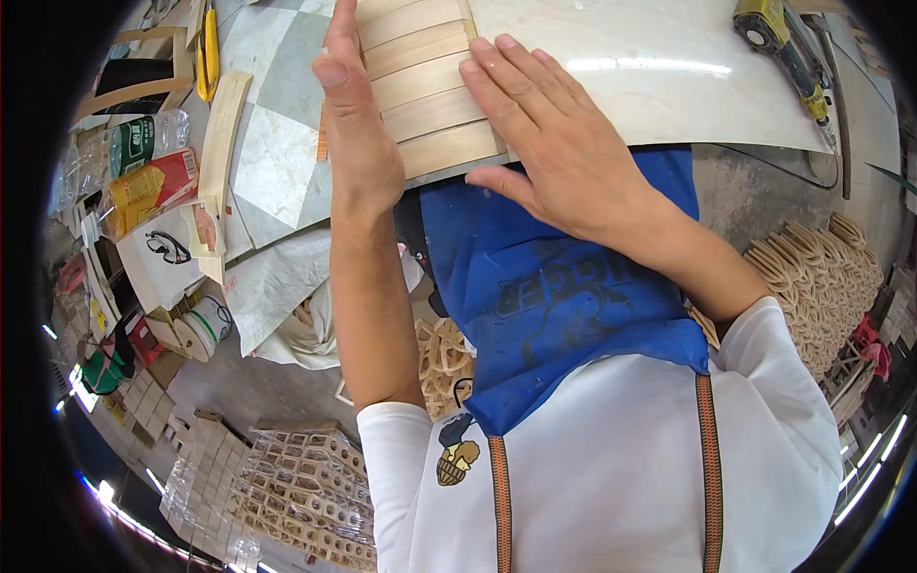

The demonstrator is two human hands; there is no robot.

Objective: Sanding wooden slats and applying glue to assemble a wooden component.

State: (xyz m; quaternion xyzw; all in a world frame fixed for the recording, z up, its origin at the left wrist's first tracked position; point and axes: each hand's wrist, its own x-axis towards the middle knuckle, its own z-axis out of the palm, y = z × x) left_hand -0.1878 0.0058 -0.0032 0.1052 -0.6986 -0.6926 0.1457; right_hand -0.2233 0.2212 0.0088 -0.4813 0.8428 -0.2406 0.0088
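A row of pale wooden strips [430, 91] lies side by side at the table's near edge, running up out of the picture. My left hand [361, 119] stands on its edge along the strips' left ends, fingers stretched out and partly cut off by the upper rim. My right hand [559, 138] lies flat, its straight fingertips at the strips' right ends and its thumb apart, pointing left. Neither hand is closed around anything. Under the right hand is a smooth whitish sheet [659, 100] on the tabletop.
At the right lies a yellow-and-black power tool [778, 48]. A yellow utility knife [206, 57] and a long wooden piece [223, 143] lie at the left, beside packages and glasses [168, 247]. Below are stacked wooden parts [306, 487] and another wooden pile [817, 282]. A blue apron [564, 277] hangs at the edge.
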